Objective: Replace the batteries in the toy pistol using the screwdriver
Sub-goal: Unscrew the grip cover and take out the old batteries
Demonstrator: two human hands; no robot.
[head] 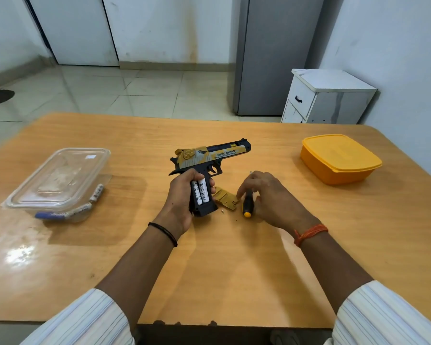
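The black and gold toy pistol point(209, 155) stands upright at the table's middle, barrel pointing right. My left hand point(182, 197) grips its handle. The grip's battery bay is uncovered, showing two white batteries point(200, 191) seated inside. Its gold cover point(225, 197) lies flat on the table just right of the grip. My right hand point(266, 195) is closed around the black screwdriver point(248, 206) with a yellow end cap, its tip poking up past my fingers. A tiny screw point(222, 211) lies between the grip and the screwdriver.
A clear plastic box point(60, 178) at the left has several loose batteries point(85, 206) beside it. A closed orange container point(339, 158) sits at the right. Beyond the wooden table point(135, 257) stand a white cabinet point(326, 98) and a grey fridge.
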